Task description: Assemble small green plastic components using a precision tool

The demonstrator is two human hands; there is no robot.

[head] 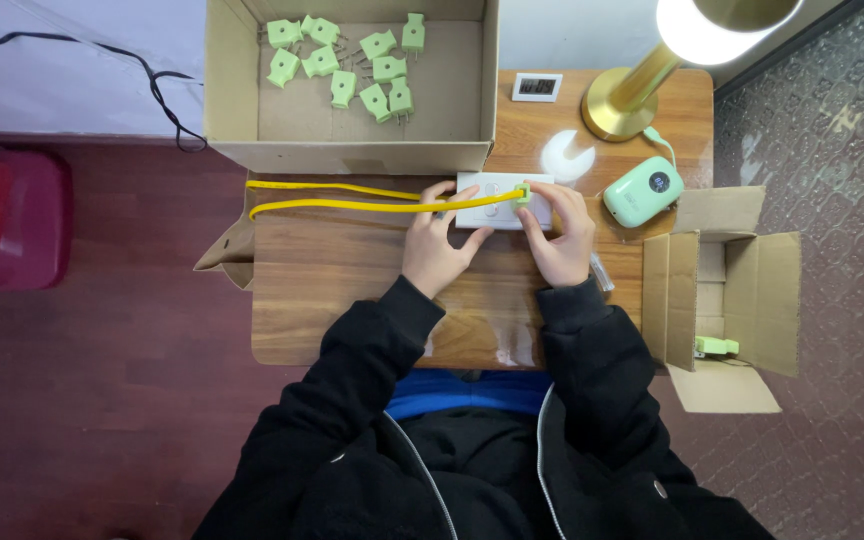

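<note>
A white power strip (492, 190) lies across the far half of the wooden table (342, 300). My left hand (435, 242) grips its left end. My right hand (559, 228) rests on its right end, fingers at a light green plug (523, 192) seated in the strip. A yellow cable (352, 203) runs from that plug leftward in a loop along the table's far edge.
An open cardboard box (242, 120) at the back holds several light green plugs (352, 65). A smaller open carton (727, 300) at the right holds one green plug (716, 346). A gold lamp (632, 95), a small clock (536, 87) and a mint green device (644, 192) stand at the back right.
</note>
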